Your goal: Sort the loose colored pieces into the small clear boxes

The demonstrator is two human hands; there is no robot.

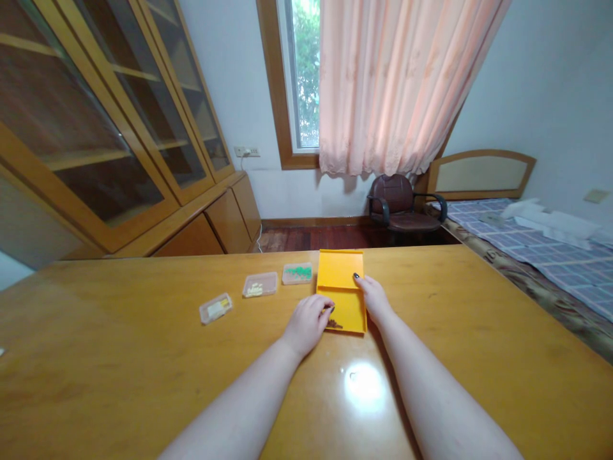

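A yellow tray [340, 271] lies on the wooden table [479, 319] in front of me, with a small dark heap of bits [334, 324] in its near section. My left hand [306, 322] rests at the tray's near left corner, fingers curled in a pinch over the dark bits. My right hand [374, 297] lies along the tray's right edge, its fingers closed on the rim and one dark-nailed finger on the tray's dividing ridge.
Three small clear plastic boxes stand left of the tray: one with green pieces [297, 273], one with pale pieces [260, 285], one with yellowish contents [216, 308]. A glass-fronted cabinet [119, 128] is at the left, a chair [400, 204] and a bed [541, 243] behind.
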